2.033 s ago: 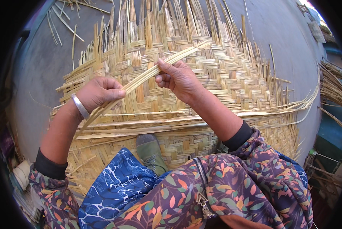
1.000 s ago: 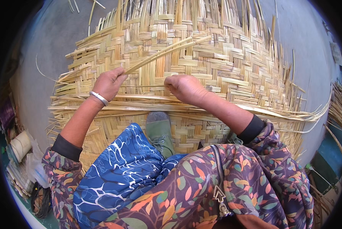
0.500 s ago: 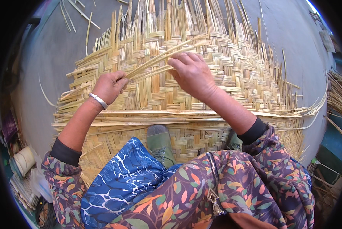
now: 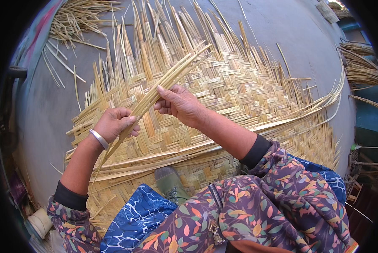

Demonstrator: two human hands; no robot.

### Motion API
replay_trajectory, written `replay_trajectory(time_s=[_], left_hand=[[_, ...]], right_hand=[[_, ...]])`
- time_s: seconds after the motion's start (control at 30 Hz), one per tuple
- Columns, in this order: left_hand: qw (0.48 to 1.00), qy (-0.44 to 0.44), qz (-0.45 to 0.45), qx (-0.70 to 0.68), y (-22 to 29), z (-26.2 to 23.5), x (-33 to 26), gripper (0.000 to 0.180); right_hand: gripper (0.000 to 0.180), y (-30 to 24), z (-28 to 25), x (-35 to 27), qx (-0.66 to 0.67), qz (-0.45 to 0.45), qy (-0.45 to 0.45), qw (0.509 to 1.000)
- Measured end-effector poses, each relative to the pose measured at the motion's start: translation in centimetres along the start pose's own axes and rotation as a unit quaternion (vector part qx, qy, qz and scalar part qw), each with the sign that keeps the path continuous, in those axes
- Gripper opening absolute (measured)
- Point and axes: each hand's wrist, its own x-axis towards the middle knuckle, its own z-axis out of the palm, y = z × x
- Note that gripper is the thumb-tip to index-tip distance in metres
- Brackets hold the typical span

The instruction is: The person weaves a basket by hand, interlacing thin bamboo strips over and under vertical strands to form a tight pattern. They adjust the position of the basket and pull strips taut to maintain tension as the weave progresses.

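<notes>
A small bundle of split reed strips [image 4: 153, 93] slants across the view, its far tips pointing up and to the right. My left hand [image 4: 115, 124], with a silver bangle at the wrist, is closed round its lower part. Farther up the same bundle, my right hand [image 4: 179, 104] pinches it between thumb and fingers. Below both hands spreads a partly woven reed mat [image 4: 244, 88], with loose strip ends sticking out along its far edge. Several long strips [image 4: 189, 151] lie across the mat in front of my shoe [image 4: 170, 184].
A heap of reeds [image 4: 77, 21] lies on the grey floor [image 4: 45, 126] at the far left. More reed bundles [image 4: 360, 63] are stacked at the right. A pale round container [image 4: 40, 222] stands at the lower left.
My right hand has moved left and nearer, onto the strips. The strips are now gathered into a tighter, steeper bundle extending below my left hand. The view has turned, showing the reed heap.
</notes>
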Motion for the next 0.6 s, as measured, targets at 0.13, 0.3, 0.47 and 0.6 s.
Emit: replay_trajectory(time_s=[0.13, 0.3, 0.47, 0.6], left_hand=[[0.999, -0.034, -0.011, 0.023, 1.5, 0.3, 0.8, 0.02], [0.997, -0.029, -0.017, 0.075, 2.7, 1.6, 2.1, 0.023], [0.994, -0.024, -0.001, 0.111, 3.5, 2.5, 3.4, 0.018], [0.988, -0.03, 0.009, 0.154, 2.5, 2.0, 4.9, 0.016]], right_hand=[[0.02, -0.9, -0.8, 0.0, -0.01, -0.032, 0.016, 0.999], [0.018, -1.9, -1.8, 0.2, -0.087, -0.079, 0.067, 0.991], [0.017, -2.2, -2.5, 0.7, -0.117, -0.106, 0.108, 0.982], [0.018, -2.1, -2.6, 0.6, -0.103, -0.099, 0.112, 0.983]])
